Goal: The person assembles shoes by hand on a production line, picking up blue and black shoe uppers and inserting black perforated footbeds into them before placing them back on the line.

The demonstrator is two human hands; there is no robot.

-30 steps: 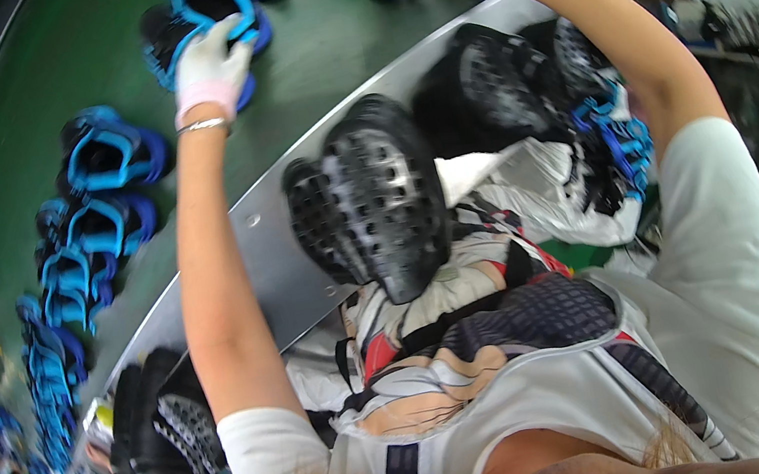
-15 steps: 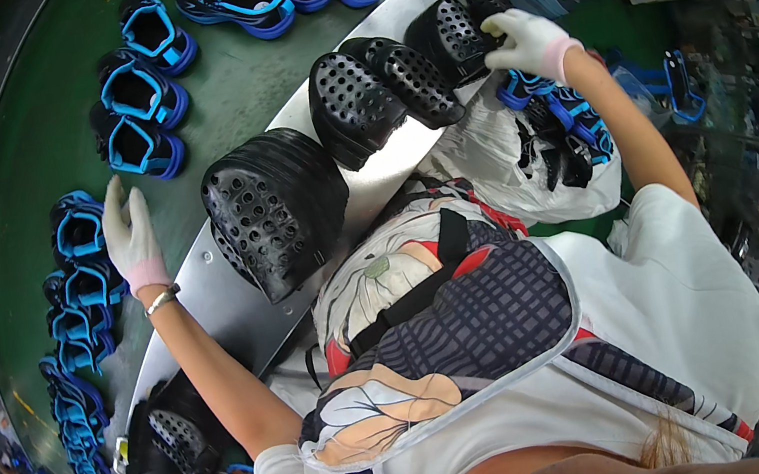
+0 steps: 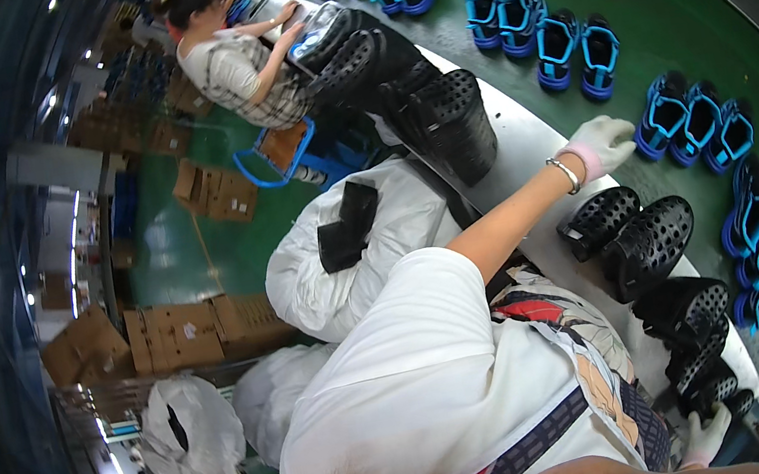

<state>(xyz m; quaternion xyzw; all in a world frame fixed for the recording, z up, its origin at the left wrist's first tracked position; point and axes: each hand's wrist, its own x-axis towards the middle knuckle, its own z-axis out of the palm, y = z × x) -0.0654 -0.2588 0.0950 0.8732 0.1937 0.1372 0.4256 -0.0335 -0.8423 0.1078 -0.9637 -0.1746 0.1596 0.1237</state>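
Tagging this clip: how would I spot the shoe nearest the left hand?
Find the green surface beyond the metal ledge. Just past the white-gloved left hand, three black-and-blue shoes form a short row. Your shoe is the end one, closest to that hand.

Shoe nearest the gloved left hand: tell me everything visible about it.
The shoe has a dark upper, a bright light-blue collar around its opening and a deeper blue sole; the upper looks like fabric. It sits upright, opening up, on the green surface, beside a similar shoe. The left hand is right next to it; whether they touch is unclear.
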